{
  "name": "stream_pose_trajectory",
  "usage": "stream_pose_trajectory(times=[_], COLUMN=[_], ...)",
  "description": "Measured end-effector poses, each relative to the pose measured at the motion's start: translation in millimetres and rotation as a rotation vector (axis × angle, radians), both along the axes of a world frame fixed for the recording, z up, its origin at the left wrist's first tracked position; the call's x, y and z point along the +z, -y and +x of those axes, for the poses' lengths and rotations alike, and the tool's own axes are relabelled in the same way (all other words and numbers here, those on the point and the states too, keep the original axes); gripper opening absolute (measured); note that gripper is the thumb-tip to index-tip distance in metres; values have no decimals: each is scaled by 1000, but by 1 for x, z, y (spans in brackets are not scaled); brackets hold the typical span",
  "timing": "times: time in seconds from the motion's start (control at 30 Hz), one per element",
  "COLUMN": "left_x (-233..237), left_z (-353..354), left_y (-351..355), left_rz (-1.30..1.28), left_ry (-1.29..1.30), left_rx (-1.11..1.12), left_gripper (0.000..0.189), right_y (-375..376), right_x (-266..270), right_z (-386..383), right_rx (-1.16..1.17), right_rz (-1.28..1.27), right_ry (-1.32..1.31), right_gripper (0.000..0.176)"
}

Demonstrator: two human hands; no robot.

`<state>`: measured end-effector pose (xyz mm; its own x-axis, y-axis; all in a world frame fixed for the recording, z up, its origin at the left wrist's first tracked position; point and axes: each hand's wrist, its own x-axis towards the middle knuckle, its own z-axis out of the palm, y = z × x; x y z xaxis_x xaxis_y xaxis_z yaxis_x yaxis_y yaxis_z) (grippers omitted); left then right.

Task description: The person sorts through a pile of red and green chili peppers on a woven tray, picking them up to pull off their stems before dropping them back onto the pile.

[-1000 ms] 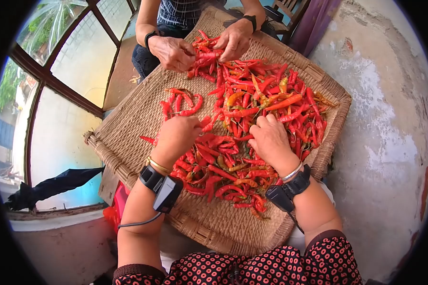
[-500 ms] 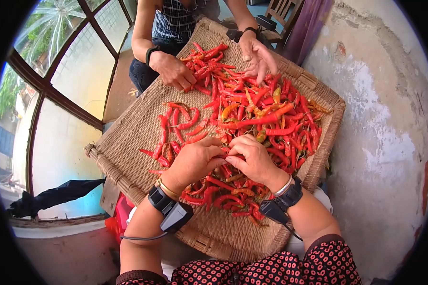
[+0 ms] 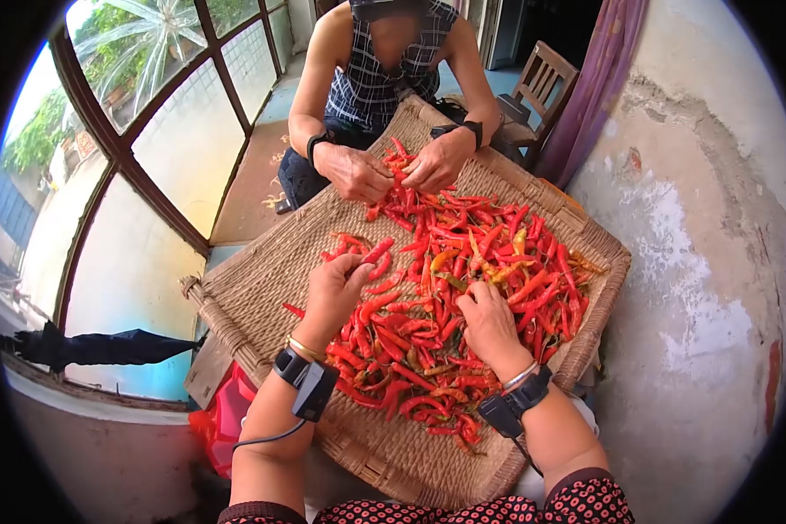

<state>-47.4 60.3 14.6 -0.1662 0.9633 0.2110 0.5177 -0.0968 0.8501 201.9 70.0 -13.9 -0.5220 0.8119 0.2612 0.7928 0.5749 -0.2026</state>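
Note:
Red chili peppers [image 3: 410, 341], some orange or greenish, lie in a heap on a woven tray [image 3: 253, 284]. My left hand [image 3: 330, 295] is closed in a pinch on one red chili pepper [image 3: 378, 251], held above the left part of the heap. On the right of the heap, my right hand [image 3: 491, 327] reaches down with its fingers drawn together, close to a greenish chili pepper [image 3: 451, 280]. Whatever its fingertips grip is hidden from me.
Across the tray, another person's two hands [image 3: 354, 173] work at chili peppers on the far edge. A black folded umbrella [image 3: 131, 347] and a red plastic bag [image 3: 229, 419] are at left. A peeling wall [image 3: 681, 262] stands at right, a wooden chair [image 3: 546, 83] behind.
My hands were together over the heap and are now apart: the left has moved left with a chili pepper, the right up and right. The other person's hands have come together. The view has tilted up.

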Motion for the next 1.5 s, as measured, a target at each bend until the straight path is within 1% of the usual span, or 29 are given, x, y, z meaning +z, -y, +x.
stream_pose_trajectory(times=[0.07,0.1,0.23,0.3,0.33,0.4,0.43,0.5,0.57,0.6,0.63,0.67,0.7,0.77,0.83,0.87,0.93,0.97,1.03,1.07,1.1,1.13,1.2,1.23,1.27,1.3,1.37,1.4,1.5], left_x=[3,0,-12,-13,-11,-3,3,12,13,6,2,0,-1,-3,-6,-5,-1,-8,1,-4,-16,-22,-30,-23,-12,-4,0,-5,-9], left_z=[-1,-2,-9,-9,-7,0,7,26,39,43,44,45,46,49,48,45,32,26,17,11,5,2,4,12,18,25,33,37,44], left_y=[0,-2,-8,-12,-10,-1,4,17,26,26,28,31,32,31,30,28,22,16,7,0,-9,-13,-9,-6,4,10,16,18,23], left_rz=[92,95,90,321,321,193,189,279,222,358,355,178,0,-49,-226,-229,-213,-212,-202,-206,8,221,219,221,-1,-12,-25,-6,64], left_ry=[-196,-199,-181,-260,-260,-267,-267,-381,-297,-313,-311,-280,-247,-158,128,128,14,119,335,335,150,-34,-35,-43,-46,-37,-258,-314,-260], left_rx=[74,77,97,209,210,14,17,-238,-447,-503,-501,-565,-628,-632,-617,-616,-559,-462,-228,-229,-81,65,-6,-69,-160,-172,-433,-473,-573], left_gripper=[14,14,17,29,29,39,39,38,40,40,40,36,32,30,24,24,20,22,20,20,19,19,19,19,20,20,21,21,20], right_y=[1,2,1,-4,-4,0,1,8,16,18,20,20,20,21,22,23,17,12,4,-3,-8,-9,-7,-9,-10,-12,-13,-14,-15], right_x=[-1,-1,-6,-18,-17,-7,0,14,21,22,22,16,16,14,19,23,30,28,38,33,28,29,30,26,27,27,26,24,21], right_z=[0,-1,0,3,3,1,-2,-10,-14,-15,-16,-13,-11,-9,-11,-11,-2,5,18,27,35,36,43,46,48,48,46,44,33], right_rx=[3,8,6,35,35,26,29,102,132,139,144,145,143,102,77,53,-39,-82,-168,-193,-217,-223,-386,-414,-410,-400,-381,-376,-395], right_rz=[34,59,54,42,42,0,-4,-22,-77,-263,-450,-573,-577,-866,-907,-943,-793,-670,-271,-60,146,145,218,112,-1,-118,-89,-125,-237], right_ry=[17,38,17,-158,-157,-366,-366,-582,-623,-720,-812,-850,-848,-956,-1082,-1205,-1138,-1099,-773,-579,-377,-372,-113,-77,-63,-50,-50,-115,-243], right_gripper=[12,7,13,14,14,16,16,19,15,14,14,12,12,14,16,19,26,26,24,28,32,32,42,50,51,51,51,51,52])
